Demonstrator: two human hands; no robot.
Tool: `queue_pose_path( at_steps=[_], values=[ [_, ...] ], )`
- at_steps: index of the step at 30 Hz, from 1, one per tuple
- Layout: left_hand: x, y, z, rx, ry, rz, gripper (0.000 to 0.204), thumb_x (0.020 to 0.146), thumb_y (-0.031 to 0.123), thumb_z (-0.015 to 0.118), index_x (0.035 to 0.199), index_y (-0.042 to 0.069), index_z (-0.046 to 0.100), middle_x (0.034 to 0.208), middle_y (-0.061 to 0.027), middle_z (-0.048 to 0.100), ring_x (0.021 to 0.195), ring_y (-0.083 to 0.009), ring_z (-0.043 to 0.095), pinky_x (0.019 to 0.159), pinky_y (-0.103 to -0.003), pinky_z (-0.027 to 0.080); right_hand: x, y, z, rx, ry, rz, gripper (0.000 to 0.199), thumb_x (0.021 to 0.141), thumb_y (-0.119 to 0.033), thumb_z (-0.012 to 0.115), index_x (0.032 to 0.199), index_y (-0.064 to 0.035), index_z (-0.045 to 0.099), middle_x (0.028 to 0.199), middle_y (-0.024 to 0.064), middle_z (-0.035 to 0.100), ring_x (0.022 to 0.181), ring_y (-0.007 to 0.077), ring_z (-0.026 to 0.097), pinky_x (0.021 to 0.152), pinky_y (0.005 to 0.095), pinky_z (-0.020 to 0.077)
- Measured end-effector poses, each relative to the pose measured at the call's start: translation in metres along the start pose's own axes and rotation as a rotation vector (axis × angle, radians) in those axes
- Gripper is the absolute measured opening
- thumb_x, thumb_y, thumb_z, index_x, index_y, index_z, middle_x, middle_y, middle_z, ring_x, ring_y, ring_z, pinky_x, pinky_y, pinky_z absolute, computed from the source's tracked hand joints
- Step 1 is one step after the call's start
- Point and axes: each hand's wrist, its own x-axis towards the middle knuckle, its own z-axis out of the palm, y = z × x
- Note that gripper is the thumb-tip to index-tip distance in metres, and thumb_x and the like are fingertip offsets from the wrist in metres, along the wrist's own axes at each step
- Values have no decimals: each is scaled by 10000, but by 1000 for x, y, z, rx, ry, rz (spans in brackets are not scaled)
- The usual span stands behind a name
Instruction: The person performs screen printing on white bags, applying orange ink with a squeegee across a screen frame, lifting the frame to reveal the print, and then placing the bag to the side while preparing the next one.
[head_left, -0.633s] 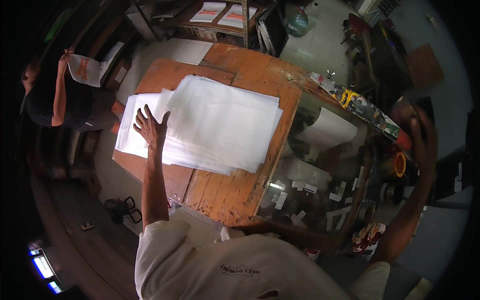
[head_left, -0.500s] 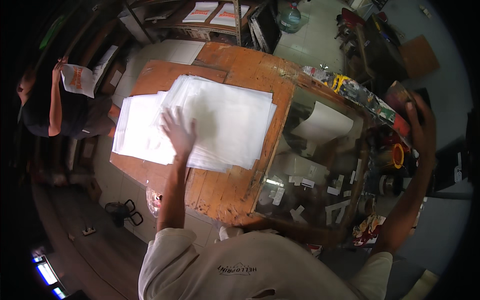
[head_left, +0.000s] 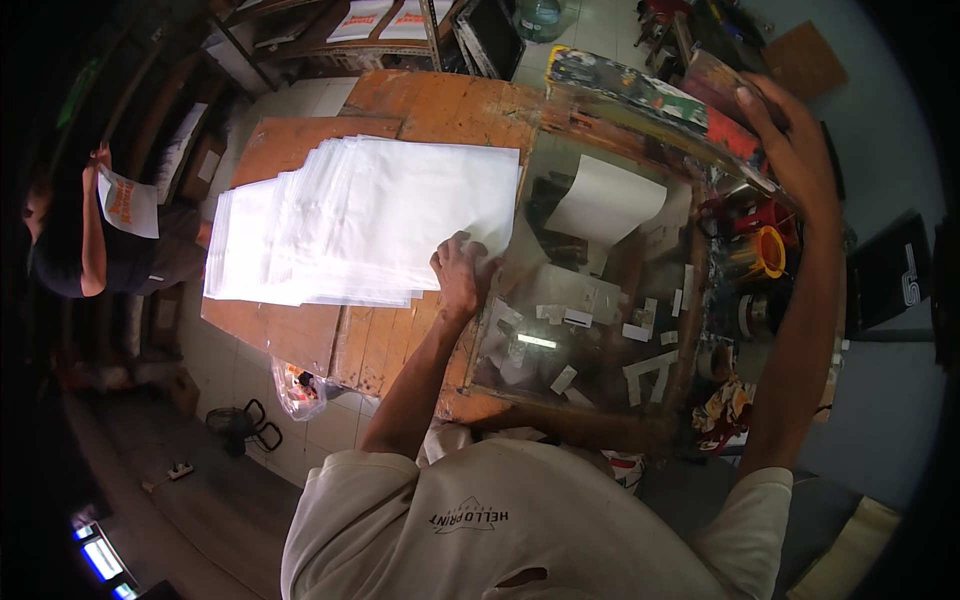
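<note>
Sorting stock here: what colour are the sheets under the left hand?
White, plain; the sheets show best in the head view, with the left hand on their corner.

A yellow tape roll [head_left: 765, 252] sits right of the glass panel [head_left: 590, 310]; scissors [head_left: 250, 425] lie on the floor.

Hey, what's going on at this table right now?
A person stands at a worn wooden table. Their left hand rests on the near right corner of a fanned stack of white sheets. Their right hand grips the far edge of a paint-smeared frame raised above a glass plate dotted with tape strips. Another person stands off to the left.
</note>
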Motion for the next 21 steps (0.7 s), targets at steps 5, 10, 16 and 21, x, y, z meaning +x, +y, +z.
queue_pose_path(
  at_steps=[5, 10, 16, 21],
  values=[
    [30, -30, 5, -376, 122, -217, 221, 863, 312, 777, 895, 99, 725, 1340, -215, 616, 1230, -389, 561, 1095, -577, 329, 9, -3, -6, -13, 1, -103, 509, 973, -498, 607, 1247, -77, 688, 1051, 135, 726, 930, 266, 688, 858, 373, 510],
    [6, 55, 17, 79, -506, -141, 639, 971, 520, 599, 1493, 170, 486, 1626, -219, 319, 1542, -487, 86, 1136, -783, 28, 7, -53, -29, -94, -147, 96, 408, 1044, -398, 556, 913, -43, 709, 675, 55, 659, 608, 155, 653, 747, 412, 525],
    [-42, 137, 106, 124, -409, 299, 733, 995, 536, 539, 1574, 123, 363, 1678, -192, 197, 1545, -488, 71, 1148, -767, 50, 17, -29, -38, -71, -261, 18, 378, 1053, -385, 536, 973, -70, 728, 743, 41, 713, 687, 105, 653, 748, 389, 546],
    [-59, 193, 139, 79, -478, 436, 725, 994, 504, 563, 1579, 131, 353, 1668, -239, 175, 1559, -446, 67, 1167, -740, 76, 27, -7, -34, -6, -334, -115, 403, 1066, -385, 498, 998, -67, 736, 741, 38, 711, 650, 102, 615, 736, 376, 568]
  ],
)
